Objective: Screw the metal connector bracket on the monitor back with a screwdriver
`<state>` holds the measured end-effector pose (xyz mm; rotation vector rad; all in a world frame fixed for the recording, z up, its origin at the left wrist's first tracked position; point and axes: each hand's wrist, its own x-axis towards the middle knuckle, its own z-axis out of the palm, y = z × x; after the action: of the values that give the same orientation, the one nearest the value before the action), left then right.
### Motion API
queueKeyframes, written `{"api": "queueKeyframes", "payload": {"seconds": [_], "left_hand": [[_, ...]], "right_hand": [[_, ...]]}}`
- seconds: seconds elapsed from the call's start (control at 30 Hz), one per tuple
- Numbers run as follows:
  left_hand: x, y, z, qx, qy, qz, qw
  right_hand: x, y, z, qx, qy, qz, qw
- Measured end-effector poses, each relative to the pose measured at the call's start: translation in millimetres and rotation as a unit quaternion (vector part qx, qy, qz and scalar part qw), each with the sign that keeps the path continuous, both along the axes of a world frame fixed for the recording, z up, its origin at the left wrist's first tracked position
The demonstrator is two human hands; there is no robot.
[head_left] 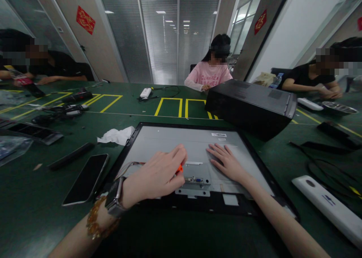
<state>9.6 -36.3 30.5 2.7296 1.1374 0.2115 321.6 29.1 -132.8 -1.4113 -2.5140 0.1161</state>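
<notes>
A flat display panel [158,137], grey metal back upward in a black frame, lies on the table before me. My left hand [162,173] is closed around a small orange-handled tool [180,169]; most of it is hidden by the fingers, so its exact kind does not show. That hand is over a metal bracket [194,192] with a blue video port [198,180], near the panel's front edge. Thin coloured wires [127,168] run out left of it. My right hand [226,162] rests flat on the panel, fingers spread, holding nothing.
Left of the panel are a phone [86,180], a black bar [72,156] and crumpled tissue [116,135]. A large black casing [250,105] stands behind its right corner. A white device [328,207] and cables lie right. Several people sit around the green table [132,112].
</notes>
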Motion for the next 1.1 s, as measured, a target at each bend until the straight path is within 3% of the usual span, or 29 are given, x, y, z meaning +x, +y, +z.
{"api": "queueKeyframes", "payload": {"seconds": [0.13, 0.3, 0.53, 0.8, 1.1], "left_hand": [[2, 3, -5.5, -0.012, -0.011, 0.006, 1.000], [2, 9, -13.2, 0.059, 0.033, 0.020, 0.997], [-1, 6, -7.9, 0.080, 0.008, -0.034, 0.996], [3, 3, -3.8, -0.011, -0.004, -0.011, 1.000], [-1, 10, -9.4, 0.091, 0.049, 0.001, 0.995]], "right_hand": [[-1, -1, 2.2, -0.003, -0.001, 0.001, 1.000], [0, 0, -0.9, 0.001, 0.000, 0.000, 1.000], [0, 0, -0.3, 0.000, -0.003, 0.000, 1.000], [0, -1, 0.8, -0.001, -0.003, 0.000, 1.000], [1, 0, -1.2, 0.003, -0.011, -0.002, 1.000]]}}
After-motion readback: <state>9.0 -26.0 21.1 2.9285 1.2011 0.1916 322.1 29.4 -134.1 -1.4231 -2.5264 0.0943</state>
